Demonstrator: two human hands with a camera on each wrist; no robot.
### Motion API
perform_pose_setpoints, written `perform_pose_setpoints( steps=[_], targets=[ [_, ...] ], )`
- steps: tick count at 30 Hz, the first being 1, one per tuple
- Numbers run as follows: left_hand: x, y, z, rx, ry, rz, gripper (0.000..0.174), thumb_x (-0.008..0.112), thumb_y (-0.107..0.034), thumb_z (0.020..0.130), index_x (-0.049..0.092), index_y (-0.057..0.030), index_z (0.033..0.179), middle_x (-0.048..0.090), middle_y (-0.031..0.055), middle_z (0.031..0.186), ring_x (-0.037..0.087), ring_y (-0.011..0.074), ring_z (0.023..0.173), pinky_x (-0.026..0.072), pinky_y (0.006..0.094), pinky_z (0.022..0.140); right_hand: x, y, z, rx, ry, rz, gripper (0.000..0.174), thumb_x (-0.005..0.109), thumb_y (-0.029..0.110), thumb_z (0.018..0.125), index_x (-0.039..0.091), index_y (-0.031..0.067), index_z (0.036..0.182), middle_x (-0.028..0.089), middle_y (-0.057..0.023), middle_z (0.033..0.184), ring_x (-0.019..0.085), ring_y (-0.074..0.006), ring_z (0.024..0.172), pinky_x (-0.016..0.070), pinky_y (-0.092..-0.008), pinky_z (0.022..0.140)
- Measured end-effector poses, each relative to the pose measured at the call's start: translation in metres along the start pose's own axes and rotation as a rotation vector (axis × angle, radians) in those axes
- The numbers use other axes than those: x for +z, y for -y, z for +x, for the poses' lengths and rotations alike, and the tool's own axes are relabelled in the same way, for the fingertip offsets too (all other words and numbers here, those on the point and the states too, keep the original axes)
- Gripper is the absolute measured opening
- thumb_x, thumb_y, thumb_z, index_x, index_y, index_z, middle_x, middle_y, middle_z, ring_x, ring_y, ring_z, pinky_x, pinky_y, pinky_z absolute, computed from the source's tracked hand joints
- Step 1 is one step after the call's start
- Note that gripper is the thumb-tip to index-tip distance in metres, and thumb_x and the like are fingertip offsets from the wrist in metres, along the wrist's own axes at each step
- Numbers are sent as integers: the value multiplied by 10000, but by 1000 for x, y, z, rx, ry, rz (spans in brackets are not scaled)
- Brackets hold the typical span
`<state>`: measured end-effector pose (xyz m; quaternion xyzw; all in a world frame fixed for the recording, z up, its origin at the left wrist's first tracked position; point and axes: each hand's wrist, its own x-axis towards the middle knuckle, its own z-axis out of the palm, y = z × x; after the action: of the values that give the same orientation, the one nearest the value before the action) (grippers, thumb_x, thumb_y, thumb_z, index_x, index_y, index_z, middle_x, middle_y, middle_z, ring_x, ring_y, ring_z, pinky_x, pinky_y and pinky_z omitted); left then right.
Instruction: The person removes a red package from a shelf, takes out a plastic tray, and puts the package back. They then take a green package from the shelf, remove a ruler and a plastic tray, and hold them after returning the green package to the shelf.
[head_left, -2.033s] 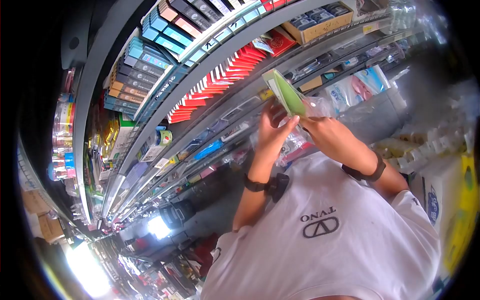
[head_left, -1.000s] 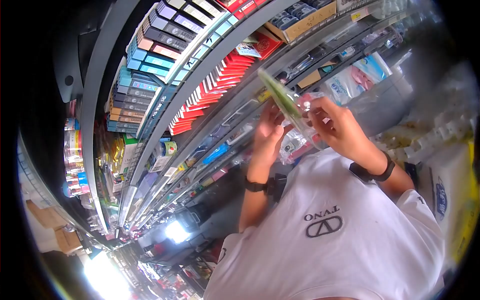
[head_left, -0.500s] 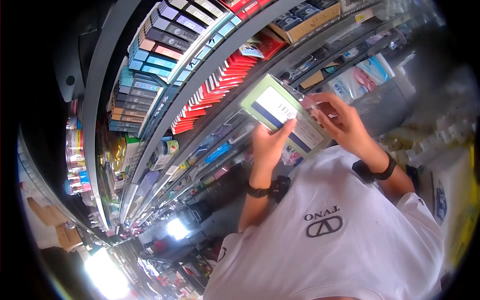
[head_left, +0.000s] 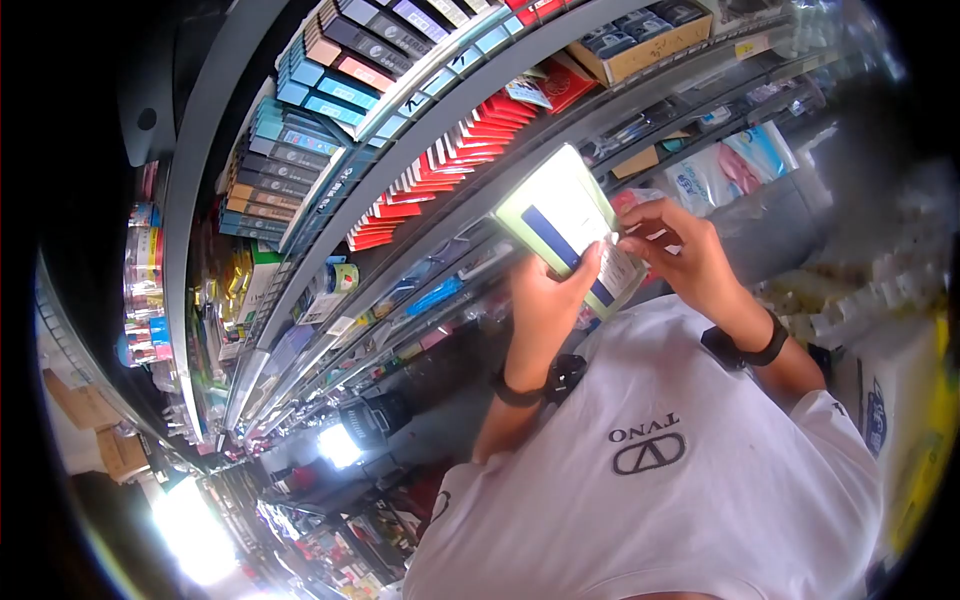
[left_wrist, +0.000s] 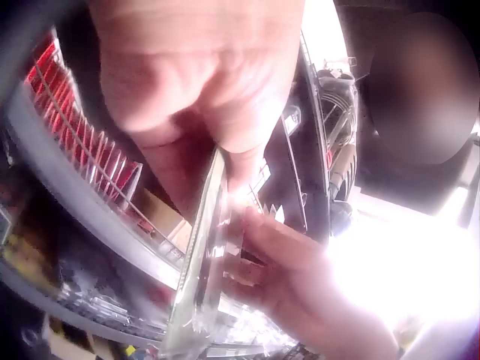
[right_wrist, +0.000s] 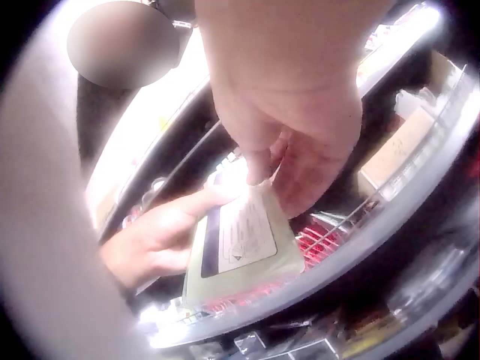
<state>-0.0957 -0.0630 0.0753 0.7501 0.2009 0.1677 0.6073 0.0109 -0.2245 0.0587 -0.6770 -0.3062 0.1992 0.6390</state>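
A flat light-green package (head_left: 538, 205) with a white label and dark blue stripe is held tilted in front of the shirt. My left hand (head_left: 548, 312) grips its lower left side, thumb across the label and fingers behind. My right hand (head_left: 695, 262) has bent fingers at the package's right edge, thumb and forefinger pinching there. Seen edge-on in the left wrist view, the package (left_wrist: 196, 255) stands between the left hand's (left_wrist: 202, 97) thumb and fingers. The right wrist view shows the package (right_wrist: 244, 259) under my right fingertips; what exactly they pinch is blurred.
Long curved shelves run across the left and top, with rows of small boxes (head_left: 345, 85), red packets (head_left: 440, 165) and an open carton (head_left: 655, 55). A blue-and-white bag (head_left: 740, 165) lies on a lower shelf at right. Bright light glares at lower left.
From an edge-on position, the package was turned to show its labelled face, and now tilts further upright. My right fingers have drawn in closer at its right edge.
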Motion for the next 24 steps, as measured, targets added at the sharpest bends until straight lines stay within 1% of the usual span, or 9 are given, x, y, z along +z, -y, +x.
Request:
perform_pose_setpoints(
  steps=[2,5,8,11,12,15,16,19,24],
  targets=[
    [-4,-5,-4,13,41,72,207,766,-40,865,709,50,1042,742,68,996,670,83,861,532,247,746,1,5,1,64,-21,81,231,735,58,901,632,-13,1095,708,-113,1068,686,-162,915,558,-284,754],
    [-8,-13,-7,182,32,162,244,772,-96,859,716,36,1056,756,92,880,697,109,766,534,277,691,2,9,0,87,5,90,230,758,45,872,672,-30,1072,711,-113,1015,710,-190,889,566,-305,781],
    [-12,-10,-9,233,42,105,293,813,-117,826,719,14,1071,752,112,927,710,154,789,541,293,718,1,1,-2,-80,6,7,233,769,40,859,669,-37,1055,715,-120,987,714,-190,877,567,-306,768],
    [-15,-11,-10,236,112,183,357,849,-127,783,719,-5,1092,743,128,1007,715,200,873,543,309,778,-1,5,-3,-129,-10,-57,227,770,21,853,668,-42,1045,719,-116,956,720,-190,872,567,-309,759],
    [-16,-12,-7,298,155,179,377,854,-104,757,722,-27,1102,730,122,1054,701,234,937,537,323,818,-2,5,-3,-134,0,-58,220,766,7,848,669,-39,1040,719,-116,948,721,-195,872,568,-311,763],
    [-13,-16,-5,337,156,178,363,830,-53,747,729,-37,1095,729,106,1036,691,260,933,534,339,825,-4,1,-4,-167,17,-59,206,749,-35,835,670,-30,1026,720,-115,941,726,-215,878,570,-316,772],
    [-14,-18,-3,427,166,211,367,812,-23,739,735,-51,1096,728,99,1031,688,257,908,530,345,803,-3,-5,-5,-189,12,-58,203,739,-50,832,670,-26,1021,723,-115,950,728,-224,883,571,-318,775],
    [-15,-18,1,528,190,216,343,798,-14,743,745,-60,1078,734,91,1030,692,245,896,524,333,783,-1,-6,-3,-255,-15,-67,170,725,-59,824,668,-5,974,737,-123,960,734,-234,874,571,-319,770],
    [-12,-19,2,525,160,231,296,800,-25,749,760,-66,1040,747,79,964,698,230,833,514,316,749,-1,-4,-2,-301,-26,-38,152,722,-58,821,666,11,944,746,-128,975,737,-251,884,574,-325,773]
  ],
)
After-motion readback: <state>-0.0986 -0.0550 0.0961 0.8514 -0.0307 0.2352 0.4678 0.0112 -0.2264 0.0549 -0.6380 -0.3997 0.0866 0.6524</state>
